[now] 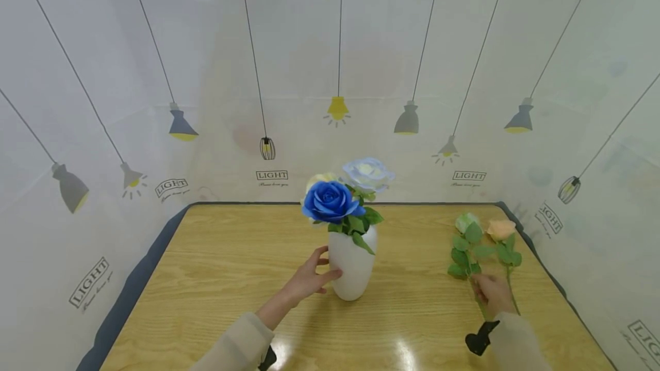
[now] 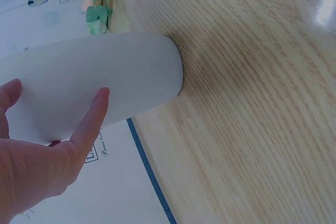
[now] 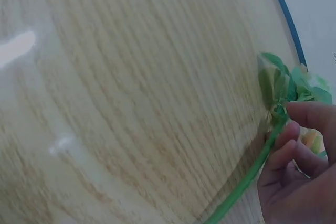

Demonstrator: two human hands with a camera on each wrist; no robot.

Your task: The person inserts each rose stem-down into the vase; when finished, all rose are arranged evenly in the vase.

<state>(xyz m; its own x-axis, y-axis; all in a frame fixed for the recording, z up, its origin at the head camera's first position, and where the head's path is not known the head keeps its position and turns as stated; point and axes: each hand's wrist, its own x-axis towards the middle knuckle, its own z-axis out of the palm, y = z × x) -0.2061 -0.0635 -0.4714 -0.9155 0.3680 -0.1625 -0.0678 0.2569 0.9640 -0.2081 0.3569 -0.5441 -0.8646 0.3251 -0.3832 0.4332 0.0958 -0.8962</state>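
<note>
A white vase stands upright on the wooden table, with a blue rose, a pale blue-white rose and a cream flower partly hidden behind the blue one. My left hand grips the vase's left side, its thumb laid across the white wall. At the right, my right hand pinches the green stem of a pale green-white rose between thumb and fingers, just below its leaves. Beside it lies a peach rose, its stem running past the right hand.
The wood-grain table ends at a dark blue edge at the back and sides. Behind it hangs a pale backdrop printed with lamps and "LIGHT" labels. Black straps sit around the cuffs of light sleeves.
</note>
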